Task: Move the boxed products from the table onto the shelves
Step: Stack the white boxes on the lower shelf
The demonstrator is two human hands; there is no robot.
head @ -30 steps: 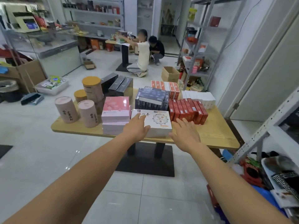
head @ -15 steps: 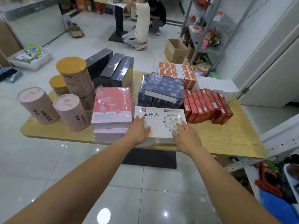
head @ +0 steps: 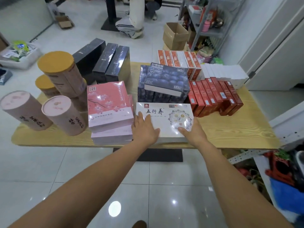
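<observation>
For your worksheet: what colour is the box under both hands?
The box is white with black lettering; head view.

Light wood-grain tabletop (head: pixel 230 129). Front left: two pink tubes (head: pixel 64 116), standing. Behind them: orange-lidded cans (head: pixel 60 73). Rear left: three black boxes (head: pixel 105 66) on edge, side by side. Front centre: pink boxes (head: pixel 108 104), stacked; white box (head: pixel 166 119) just beside, at near edge. Middle: blue boxes (head: pixel 164 89). Right: red boxes (head: pixel 213 97) in row. Rear: orange-and-white boxes (head: pixel 179 63), white cartons (head: pixel 225 74).

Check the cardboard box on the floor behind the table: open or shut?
Open. The cardboard box has its top flaps standing up, and its brown inside shows. Whether anything lies in it, cannot tell.
</observation>
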